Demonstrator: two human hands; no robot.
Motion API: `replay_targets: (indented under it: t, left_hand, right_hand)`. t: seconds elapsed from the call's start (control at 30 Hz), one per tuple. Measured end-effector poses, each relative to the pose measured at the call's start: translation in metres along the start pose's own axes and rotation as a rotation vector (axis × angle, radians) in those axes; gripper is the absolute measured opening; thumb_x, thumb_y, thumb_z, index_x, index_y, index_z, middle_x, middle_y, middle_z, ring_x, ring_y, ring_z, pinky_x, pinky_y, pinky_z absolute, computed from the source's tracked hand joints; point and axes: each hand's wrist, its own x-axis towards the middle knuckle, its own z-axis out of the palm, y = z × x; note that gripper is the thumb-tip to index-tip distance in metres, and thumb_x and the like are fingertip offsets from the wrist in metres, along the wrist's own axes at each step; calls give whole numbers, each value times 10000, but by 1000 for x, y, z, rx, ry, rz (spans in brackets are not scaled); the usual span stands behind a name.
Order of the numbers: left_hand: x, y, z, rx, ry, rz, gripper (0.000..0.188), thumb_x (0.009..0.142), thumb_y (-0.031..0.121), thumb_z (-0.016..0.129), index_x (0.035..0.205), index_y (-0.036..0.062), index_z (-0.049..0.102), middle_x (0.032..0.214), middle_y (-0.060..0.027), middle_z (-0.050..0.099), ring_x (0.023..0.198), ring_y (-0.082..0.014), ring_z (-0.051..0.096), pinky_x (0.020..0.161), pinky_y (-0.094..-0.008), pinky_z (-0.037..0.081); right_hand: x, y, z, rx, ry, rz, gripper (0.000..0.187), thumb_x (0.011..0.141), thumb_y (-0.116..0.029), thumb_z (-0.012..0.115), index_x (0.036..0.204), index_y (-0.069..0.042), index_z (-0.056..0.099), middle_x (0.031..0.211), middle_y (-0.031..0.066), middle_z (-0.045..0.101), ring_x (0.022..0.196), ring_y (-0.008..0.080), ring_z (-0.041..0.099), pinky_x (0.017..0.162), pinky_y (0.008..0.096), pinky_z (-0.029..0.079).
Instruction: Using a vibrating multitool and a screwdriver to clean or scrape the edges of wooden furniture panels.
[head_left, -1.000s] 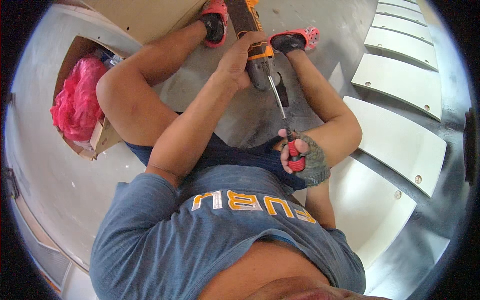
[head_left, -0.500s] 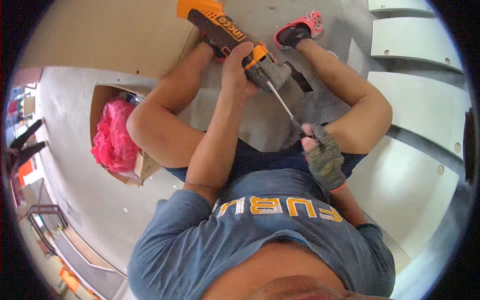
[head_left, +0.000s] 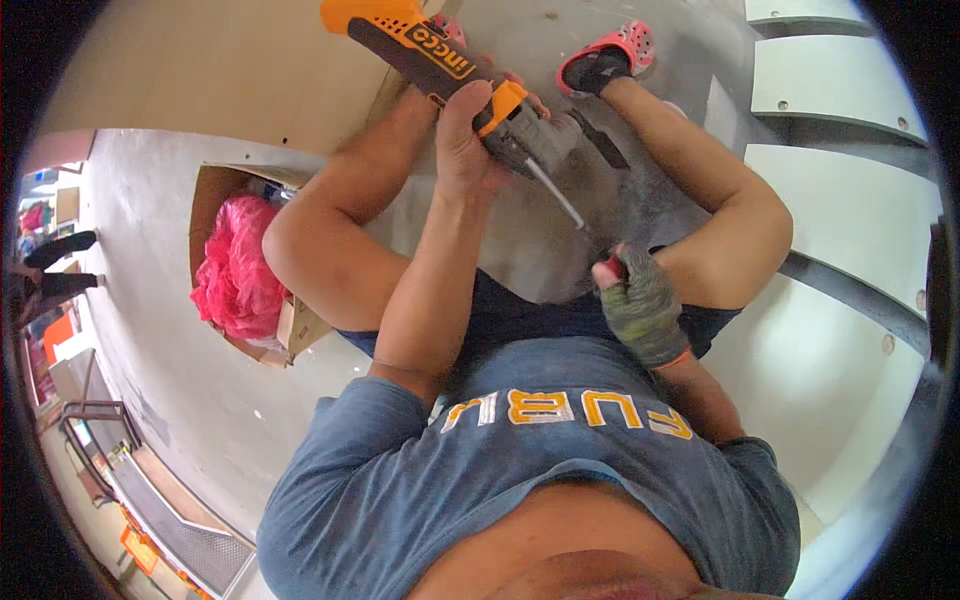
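Note:
My left hand (head_left: 468, 145), bare, is wrapped round the neck of an orange and black handheld power tool (head_left: 430, 50). The tool slants up to the left above the floor, with its grey metal head (head_left: 535, 140) toward me and a dark flat blade (head_left: 600, 138) sticking out on the right. In a grey-green glove with bare fingertips, my right hand (head_left: 640, 305) is closed round the handle of a screwdriver (head_left: 556, 196). Its silver shaft reaches up to the grey head, and the tip meets it or sits right beside it. Most of the handle is hidden by my fingers.
An open cardboard box (head_left: 207, 215) with a pink plastic bag (head_left: 240, 265) stands left of my knee. Pale curved panels (head_left: 840, 200) line the right side. A wooden board (head_left: 220, 75) lies at the upper left. Another person's dark legs (head_left: 62, 270) show at the far left.
The power tool and my left hand have shifted slightly left in view. My right hand has turned a little on the screwdriver, its thumb now over the handle.

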Motion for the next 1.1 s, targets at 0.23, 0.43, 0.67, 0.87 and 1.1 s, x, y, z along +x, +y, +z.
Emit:
replay_targets:
  t: [0.23,0.43,0.67,0.87,1.1]
  left_hand:
    - [-2,-12,-9,36,78,-39,396,841,291,618,1160,71,535,955,-135,629,825,-318,665,771,-501,554]
    - [4,-15,-27,-49,55,-59,429,845,304,605,1196,77,504,972,-147,623,836,-331,659,773,-516,549]
    - [9,-17,-32,-10,57,-72,439,837,302,590,1200,73,495,931,-160,622,810,-323,654,740,-483,564]
    - [5,-8,-22,132,-50,6,523,791,342,629,1215,74,481,925,-154,621,796,-326,654,702,-476,567]
    - [4,-1,-22,22,-215,17,607,728,375,680,1223,85,480,918,-138,616,833,-312,650,715,-482,570]
  right_hand:
    - [-4,-25,0,-183,271,-82,262,844,-251,707,942,-24,620,928,135,657,798,249,649,699,374,509]
    - [2,-3,-28,872,-378,265,379,803,-326,736,996,-14,640,1023,138,683,805,267,667,678,360,533]
    - [-2,-5,-1,-414,184,-130,346,851,-282,702,1076,-33,615,972,160,680,825,304,661,707,417,525]
    - [1,-23,8,-558,450,-295,280,869,-245,670,1052,-40,618,883,152,658,807,328,646,718,420,514]
    - [-12,-20,-8,-133,11,-89,287,876,-199,655,1091,-15,610,888,123,669,846,269,660,757,375,518]
